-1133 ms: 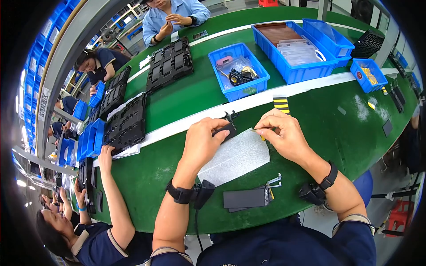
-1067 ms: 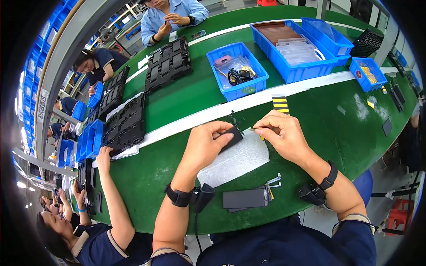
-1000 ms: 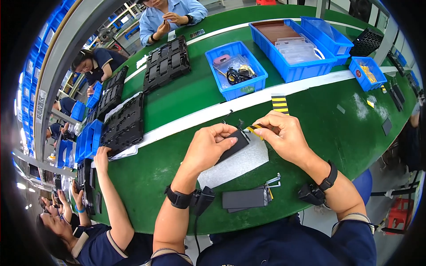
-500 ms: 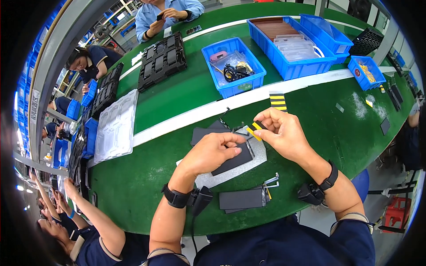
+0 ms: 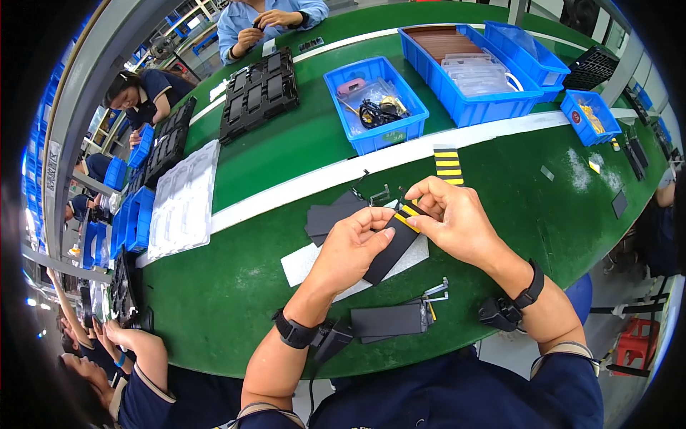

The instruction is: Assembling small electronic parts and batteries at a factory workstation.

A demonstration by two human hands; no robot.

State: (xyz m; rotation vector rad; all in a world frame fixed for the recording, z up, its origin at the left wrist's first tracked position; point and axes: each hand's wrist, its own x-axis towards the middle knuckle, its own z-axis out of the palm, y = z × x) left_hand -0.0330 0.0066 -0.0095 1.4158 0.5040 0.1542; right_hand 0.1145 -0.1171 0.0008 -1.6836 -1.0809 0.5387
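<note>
1. Take the white sheet [image 5: 301, 263] on the green table [image 5: 236, 300] as your landmark; both of your hands work above or just beyond it.
2. Your left hand [image 5: 349, 247] grips a flat black plate [image 5: 391, 257] by its far left edge, the thumb lying on the upper face and the other fingers curled round.
3. From that hand, the plate reaches off to the right and back toward you, slanting over the middle of the white sheet. Whether it touches the sheet, you cannot tell from here.
4. Your right hand [image 5: 457, 220] pinches a yellow-and-black striped strip [image 5: 406, 217] between thumb and fingers, over the sheet's far right side.
5. The strip sits at the right hand's fingertips, just to their left, across the far end of the plate and close to your left thumb. Whether it is stuck down there is hidden.
6. Beyond the sheet, to its left, lies a pile of black plates [image 5: 330, 220].
7. On your side of the sheet lies a second stack [image 5: 386, 322], with pale brackets [image 5: 437, 289] at its right end.
8. Beyond the sheet, to its right, lies a striped piece [image 5: 449, 164]; farther beyond the sheet stands a blue bin [image 5: 389, 134] holding black cable.
</note>
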